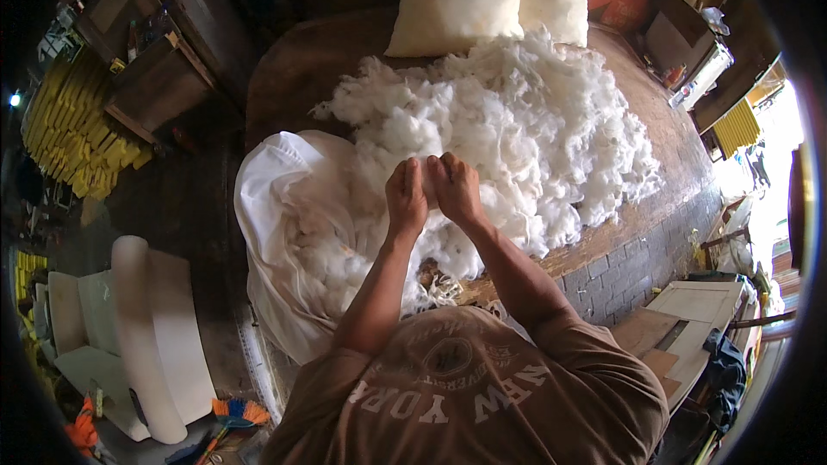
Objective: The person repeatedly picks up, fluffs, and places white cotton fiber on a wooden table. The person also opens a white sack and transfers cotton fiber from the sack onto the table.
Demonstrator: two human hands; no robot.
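Note:
Close together in the middle of the view, my left hand (407, 197) and my right hand (457, 188) are curled with thumbs side by side. A tuft of white fibre stuffing (428, 182) shows between them, gripped in both hands. Beneath and beyond them spreads a large loose heap of the same stuffing (536, 123) on a brown work table (284, 71). To the left of my left forearm lies a white fabric cover (274, 206), its mouth open, with more stuffing inside it.
Two plump white cushions (455, 0) stand at the table's far side. On the left are a pale upholstered armchair (139, 336), stacked yellow foam pieces (84, 123) and a broom (239, 413). Cabinet panels (694, 303) lie at right beside a paved floor (620, 278).

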